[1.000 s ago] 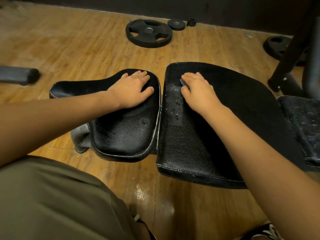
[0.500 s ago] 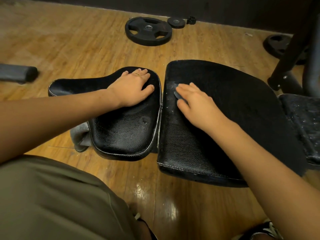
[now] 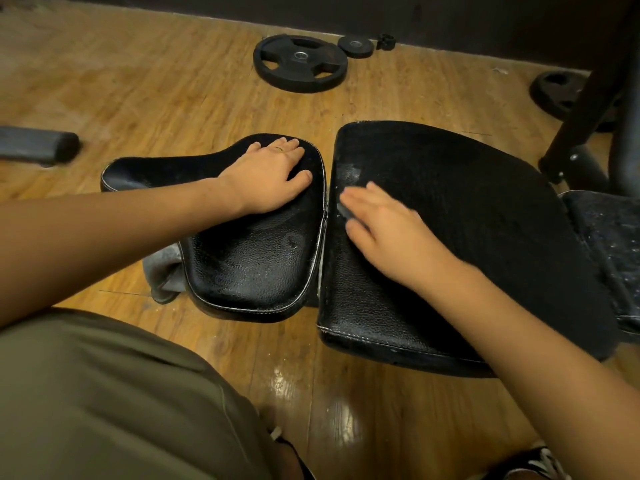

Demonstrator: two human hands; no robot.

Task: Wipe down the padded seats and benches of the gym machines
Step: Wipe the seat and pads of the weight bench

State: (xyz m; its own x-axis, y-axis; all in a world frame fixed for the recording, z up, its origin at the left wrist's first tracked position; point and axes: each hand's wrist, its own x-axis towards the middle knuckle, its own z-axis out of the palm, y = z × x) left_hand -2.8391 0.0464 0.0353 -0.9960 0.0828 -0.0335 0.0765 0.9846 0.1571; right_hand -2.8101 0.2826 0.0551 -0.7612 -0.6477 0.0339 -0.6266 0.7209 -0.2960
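Nearest is the person's olive-clad leg (image 3: 104,393). Beyond it, two pads sit side by side above the glossy wooden plank floor (image 3: 156,81).

The right hand (image 3: 391,237) lies palm-down on the wide black textured-leather bench pad (image 3: 467,220), fingers stretched out flat and pressing on the pad's left edge. The hand is blurred. A thin grey sliver (image 3: 344,210) shows under its fingertips (I cannot tell what it is or whether the fingers grip it).

Just left of that hand, across a narrow gap, is the smaller black rounded leather seat pad (image 3: 249,268). The left hand (image 3: 268,176) rests flat on its far end with fingers spread, holding nothing. A crumpled grey cloth (image 3: 162,268) hangs under this seat, below and left of the left hand.

Well left of that hand, a grey padded roller (image 3: 38,145) lies on the floor. Beyond both hands, near the dark wall, lie a large black three-slot weight plate (image 3: 300,64) and a small black disc plate (image 3: 356,46).
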